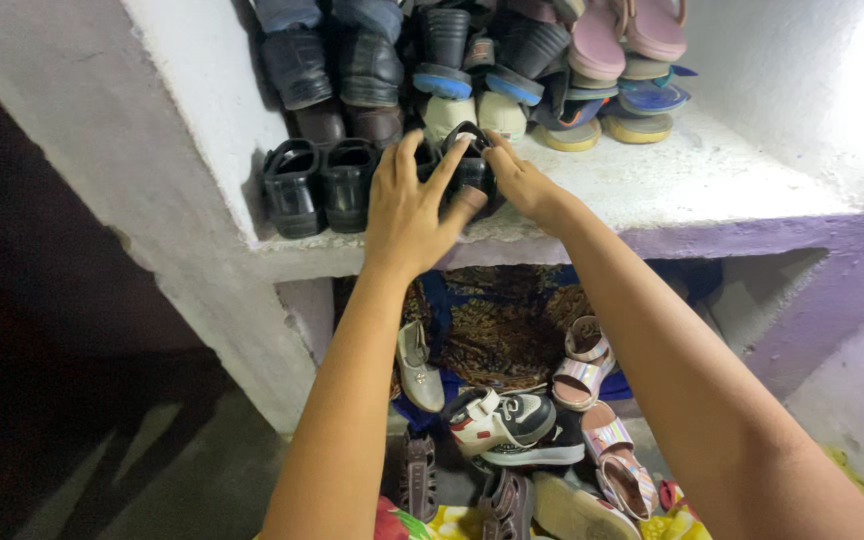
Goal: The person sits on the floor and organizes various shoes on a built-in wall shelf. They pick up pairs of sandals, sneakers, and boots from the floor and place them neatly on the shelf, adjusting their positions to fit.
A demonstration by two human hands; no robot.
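Note:
My left hand (pixel 409 205) and my right hand (pixel 520 180) both grip a black sandal (pixel 470 168) at the front of a white concrete shelf (pixel 692 185). The left hand covers the sandal's near side, with the thumb on its front; the right hand's fingers touch its strap from the right. Directly to the left stands a pair of black strapped sandals (pixel 319 185), upright and side by side.
Behind, black boots (pixel 332 70), cream shoes (pixel 472 112) and pink and blue slippers (pixel 617 60) are stacked on the shelf. Below the shelf lie a patterned cloth (pixel 497 325), a white shoe (pixel 418 368), a black-and-white sneaker (pixel 504 425) and pink sandals (pixel 602 420).

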